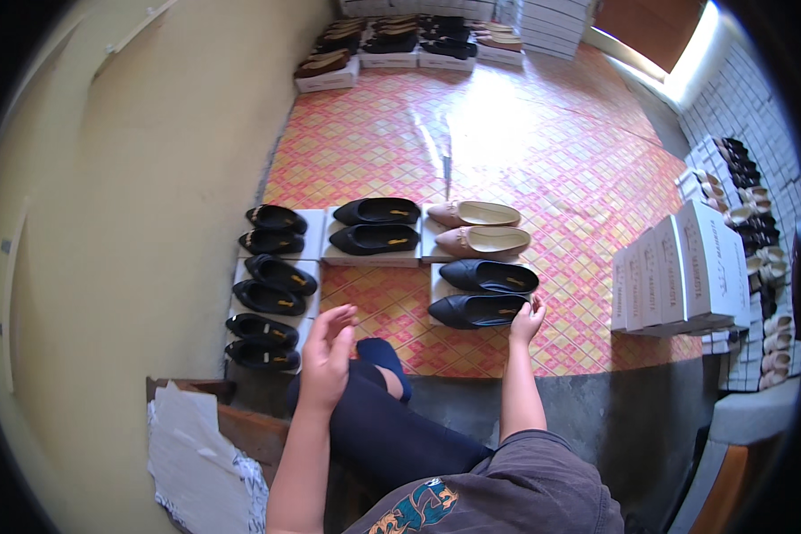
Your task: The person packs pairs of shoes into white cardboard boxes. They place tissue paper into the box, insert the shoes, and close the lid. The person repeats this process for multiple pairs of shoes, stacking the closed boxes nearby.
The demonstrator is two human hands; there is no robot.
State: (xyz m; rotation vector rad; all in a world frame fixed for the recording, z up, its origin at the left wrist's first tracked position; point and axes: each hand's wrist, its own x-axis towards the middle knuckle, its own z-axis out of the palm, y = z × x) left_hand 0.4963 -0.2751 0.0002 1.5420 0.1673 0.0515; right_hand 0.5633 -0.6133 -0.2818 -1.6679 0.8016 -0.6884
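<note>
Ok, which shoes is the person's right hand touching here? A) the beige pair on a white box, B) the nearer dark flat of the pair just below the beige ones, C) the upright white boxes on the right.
B: the right hand rests on the heel end of the nearer dark flat, while the beige pair lies untouched beyond it.
</note>
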